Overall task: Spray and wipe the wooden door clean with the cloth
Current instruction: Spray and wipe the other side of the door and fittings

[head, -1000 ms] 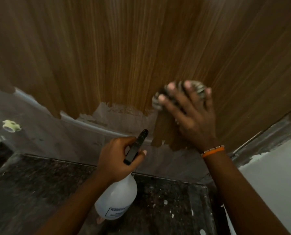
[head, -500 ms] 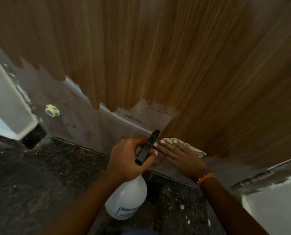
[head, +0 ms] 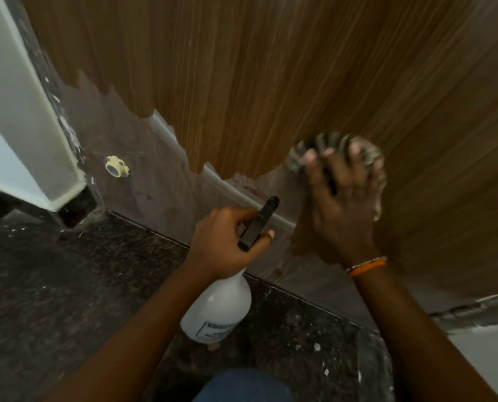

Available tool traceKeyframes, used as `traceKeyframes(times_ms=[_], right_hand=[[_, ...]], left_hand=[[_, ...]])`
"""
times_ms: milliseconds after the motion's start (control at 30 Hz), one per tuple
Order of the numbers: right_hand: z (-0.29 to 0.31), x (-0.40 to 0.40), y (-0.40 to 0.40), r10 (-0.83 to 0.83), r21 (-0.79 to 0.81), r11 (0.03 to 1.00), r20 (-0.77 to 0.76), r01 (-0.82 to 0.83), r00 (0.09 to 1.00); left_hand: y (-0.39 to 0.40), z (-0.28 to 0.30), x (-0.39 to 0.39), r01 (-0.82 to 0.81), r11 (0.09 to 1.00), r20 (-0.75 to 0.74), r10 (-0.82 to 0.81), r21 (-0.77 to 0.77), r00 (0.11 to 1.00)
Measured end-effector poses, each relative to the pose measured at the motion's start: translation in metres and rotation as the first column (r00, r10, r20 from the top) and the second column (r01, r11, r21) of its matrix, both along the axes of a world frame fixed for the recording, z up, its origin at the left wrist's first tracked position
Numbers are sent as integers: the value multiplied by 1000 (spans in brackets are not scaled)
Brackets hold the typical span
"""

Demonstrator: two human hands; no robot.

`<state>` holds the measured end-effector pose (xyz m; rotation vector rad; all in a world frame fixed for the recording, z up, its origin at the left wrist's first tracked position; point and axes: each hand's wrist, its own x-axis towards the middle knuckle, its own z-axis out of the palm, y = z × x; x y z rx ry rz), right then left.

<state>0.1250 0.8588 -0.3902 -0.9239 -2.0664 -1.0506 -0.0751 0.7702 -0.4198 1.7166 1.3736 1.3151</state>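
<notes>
Doorstop (head: 116,167) low left of wooden door (head: 271,82), white frame (head: 24,111) beyond. Striped cloth (head: 337,146) pressed flat on door under right hand (head: 344,204), fingers spread. Spray bottle (head: 217,309) gripped by left hand (head: 227,245) over speckled floor (head: 68,285).

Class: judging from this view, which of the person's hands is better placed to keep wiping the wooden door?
Right hand: it presses the striped cloth flat against the door. Left hand grips the white spray bottle.

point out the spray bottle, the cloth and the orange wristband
spray bottle (head: 216,311), head view, white body
cloth (head: 371,153), head view, bunched part above the fingertips
orange wristband (head: 368,266), head view, middle of the band
</notes>
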Motion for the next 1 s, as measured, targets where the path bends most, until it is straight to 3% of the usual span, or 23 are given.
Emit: traceKeyframes(times_ms=[67, 133, 200, 267, 333, 433, 500, 567, 633, 700, 800, 900, 1000], right_hand=[[-51, 7, -5, 57, -153, 988, 284, -14, 957], [-94, 16, -8, 114, -220, 975, 606, 29, 787], [-108, 21, -9, 107, -211, 972, 781, 99, 615], [-98, 17, -9, 84, -182, 978, 792, 102, 604], [-75, 8, -10, 65, -163, 984, 704, 73, 707], [-20, -15, -2, 20, -72, 997, 418, 11, 908], [16, -33, 5, 22, 3, 1000, 155, -23, 988], [39, -52, 9, 70, 23, 997, -78, -69, 994], [35, -64, 8, 77, 17, 997, -174, -75, 982], [9, -71, 6, 46, -21, 999, -93, -48, 995], [-52, -71, 7, 91, -197, 979, 221, -47, 971], [-99, -72, 7, 204, -310, 950, 553, -29, 808], [-106, -75, 7, 265, -374, 927, 702, 25, 660]], left_hand=[[1, -6, -4, -30, 999, -40, 29, -27, 999], [0, -12, -11, -61, 995, -64, 56, -79, 996], [-3, -18, -19, -70, 992, -41, 66, -107, 997], [-7, -22, -27, -45, 995, 4, 45, -92, 999], [-12, -25, -34, -15, 997, 16, 16, -77, 1000], [-17, -24, -40, 8, 997, -16, -10, -75, 1000], [-20, -21, -44, 10, 997, -51, -14, -75, 999], [-24, -17, -48, -9, 997, -115, 0, -83, 993], [-27, -13, -51, -36, 995, -191, 17, -96, 981], [-28, -11, -56, -57, 993, -242, 29, -108, 970], [-27, -9, -60, -80, 991, -273, 49, -104, 961], [-27, -11, -62, -99, 992, -234, 79, -75, 969], [-25, -14, -63, -133, 988, -229, 111, -84, 967]])
